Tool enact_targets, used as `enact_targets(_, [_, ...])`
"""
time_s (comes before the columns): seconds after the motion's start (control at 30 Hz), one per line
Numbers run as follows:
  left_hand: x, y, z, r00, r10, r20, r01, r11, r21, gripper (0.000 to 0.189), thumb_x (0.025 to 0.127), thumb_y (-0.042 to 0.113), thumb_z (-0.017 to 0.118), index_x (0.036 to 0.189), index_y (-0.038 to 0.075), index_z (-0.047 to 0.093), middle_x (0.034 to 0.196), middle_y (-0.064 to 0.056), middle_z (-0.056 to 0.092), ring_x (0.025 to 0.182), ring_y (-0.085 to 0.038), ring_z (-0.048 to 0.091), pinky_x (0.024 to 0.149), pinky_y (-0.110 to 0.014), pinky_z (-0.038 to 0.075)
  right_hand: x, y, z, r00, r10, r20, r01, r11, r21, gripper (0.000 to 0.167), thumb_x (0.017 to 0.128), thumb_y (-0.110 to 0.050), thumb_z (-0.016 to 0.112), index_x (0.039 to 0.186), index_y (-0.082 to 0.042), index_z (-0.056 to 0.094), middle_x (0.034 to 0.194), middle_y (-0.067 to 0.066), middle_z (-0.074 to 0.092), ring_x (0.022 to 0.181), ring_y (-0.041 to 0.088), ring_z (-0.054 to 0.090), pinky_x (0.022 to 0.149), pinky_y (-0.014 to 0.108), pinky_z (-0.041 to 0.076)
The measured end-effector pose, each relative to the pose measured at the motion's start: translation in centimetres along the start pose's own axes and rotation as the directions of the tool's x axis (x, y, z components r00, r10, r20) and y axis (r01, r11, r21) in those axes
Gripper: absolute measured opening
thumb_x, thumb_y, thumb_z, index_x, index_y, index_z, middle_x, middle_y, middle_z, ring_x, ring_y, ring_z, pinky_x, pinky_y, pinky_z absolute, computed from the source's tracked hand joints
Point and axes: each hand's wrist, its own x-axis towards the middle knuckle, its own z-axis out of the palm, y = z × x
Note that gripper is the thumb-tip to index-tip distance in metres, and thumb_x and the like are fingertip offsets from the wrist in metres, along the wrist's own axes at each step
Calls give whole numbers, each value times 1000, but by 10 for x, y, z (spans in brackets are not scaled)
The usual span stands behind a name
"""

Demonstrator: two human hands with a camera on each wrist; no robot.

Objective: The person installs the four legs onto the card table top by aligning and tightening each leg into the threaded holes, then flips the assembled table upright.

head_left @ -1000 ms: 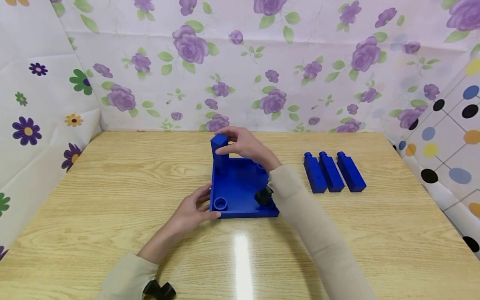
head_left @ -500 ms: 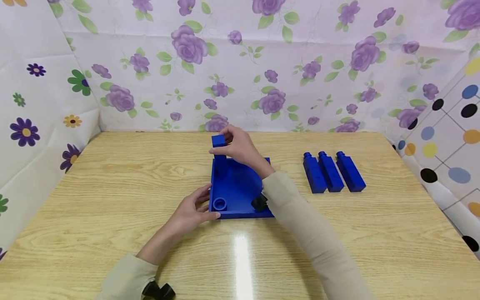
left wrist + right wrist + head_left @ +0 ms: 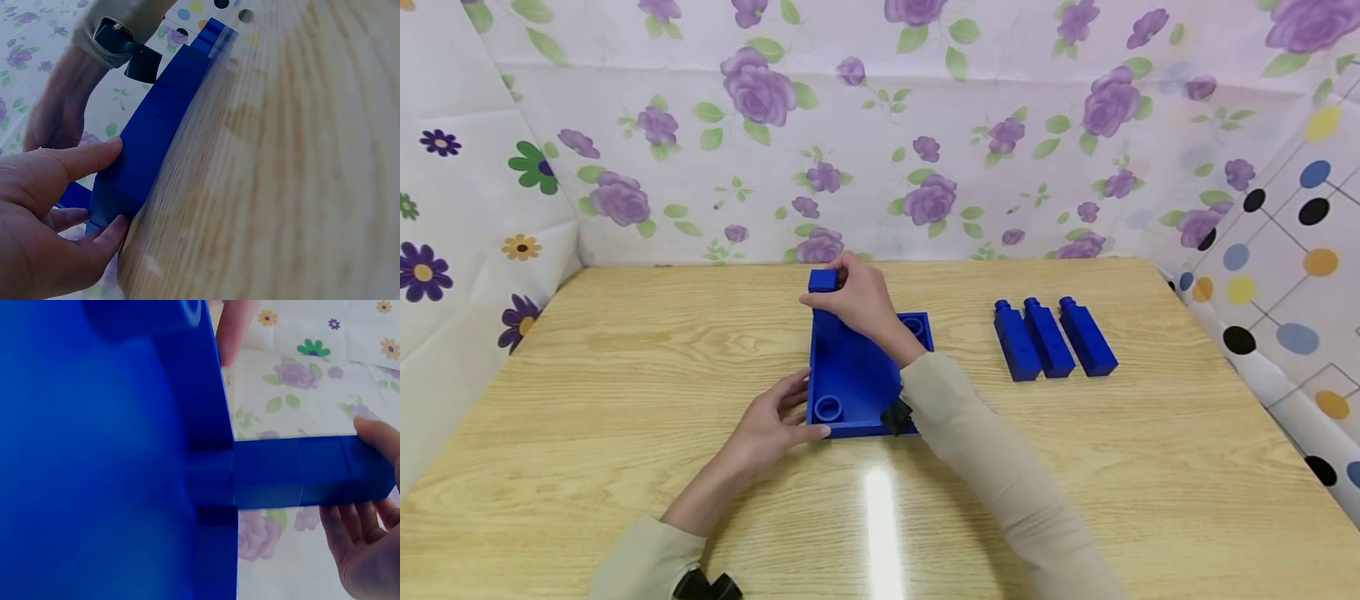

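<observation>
A blue square panel (image 3: 861, 371) with raised edges lies on the table, ring-shaped sockets inside its corners. At its far left corner stands an upright blue square post (image 3: 822, 281). My right hand (image 3: 860, 298) grips this post near the top, thumb on one side and fingers on the other. In the right wrist view the post (image 3: 269, 472) meets the corner socket, its lower end hidden inside. My left hand (image 3: 767, 429) holds the near left corner of the panel, thumb along the front edge and fingers at the left side; its fingertips (image 3: 115, 228) show low on the panel's side.
Three more blue posts (image 3: 1048, 337) with threaded ends lie side by side to the right of the panel. One socket (image 3: 828, 408) shows at the near left corner, another (image 3: 913, 325) at the far right. A flowered cloth (image 3: 850, 167) hangs behind the table.
The post has turned, so a flat face now points forward where an edge did, and my right fingers have shifted round it. My left hand keeps its hold. The head view has swung slightly right.
</observation>
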Motion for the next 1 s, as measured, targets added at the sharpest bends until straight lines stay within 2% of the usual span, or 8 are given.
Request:
enact_targets(0.3, [-4,1,1,1000,4,-9,-4,1000,-1,83,80,2,77,150,1,31,145,-24,39,130,-38,42,102,-40,44,-7,-4,6,997,64,-48,-64,998,0,43,78,-30,82,102,-7,55,92,5,61,81,18,59,67,25,50])
enact_targets(0.67, [-1,1,4,1000,-9,-8,9,1000,-16,85,79,2,78,150,3,32,143,-23,41,130,-36,43,102,-39,44,-7,-5,2,998,42,-45,-44,998,-54,42,80,-30,81,102,-5,54,89,7,60,78,19,59,63,24,48])
enact_targets(0.83, [-1,1,2,1000,-7,-13,7,1000,-25,85,79,2,78,150,3,31,144,-24,40,130,-37,43,102,-39,44,-5,-9,0,999,31,-12,-32,994,-107,43,81,-30,80,104,-4,53,90,7,59,78,19,58,62,23,49])
enact_targets(1.0, [-1,2,1,1000,-9,-19,9,1000,-20,85,79,1,78,150,3,31,143,-24,41,130,-36,43,103,-39,43,-3,-11,-6,998,33,59,-25,991,-128,47,82,-30,79,112,-4,55,94,9,61,82,20,60,67,25,51])
